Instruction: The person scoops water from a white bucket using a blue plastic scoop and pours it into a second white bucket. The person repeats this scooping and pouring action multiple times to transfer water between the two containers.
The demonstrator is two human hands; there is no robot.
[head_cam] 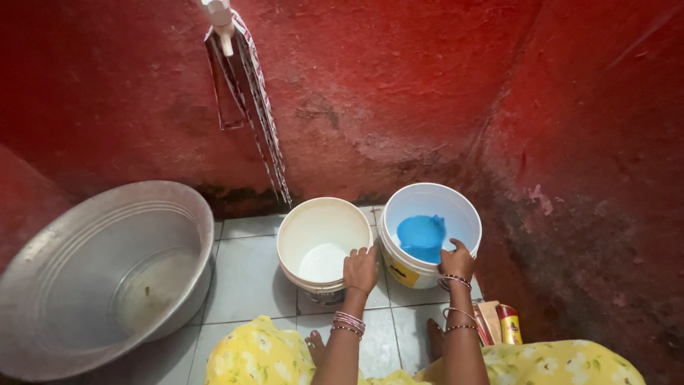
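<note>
My left hand [360,269] grips the near rim of a cream plastic bucket [313,214] that stands on the tiled floor. My right hand [457,259] holds the near rim of a white bucket [467,217] beside it on the right. Inside the white bucket sits a blue plastic mug [420,237]. The two buckets stand side by side, touching or nearly so, below a red wall. Bangles circle both my wrists.
A large metal basin [85,271] leans at the left on the pale floor tiles [246,278]. A white tap [219,21] with a hanging striped strip [260,107] juts from the red wall. Small containers [507,324] stand by my right leg. My feet [317,348] are near the buckets.
</note>
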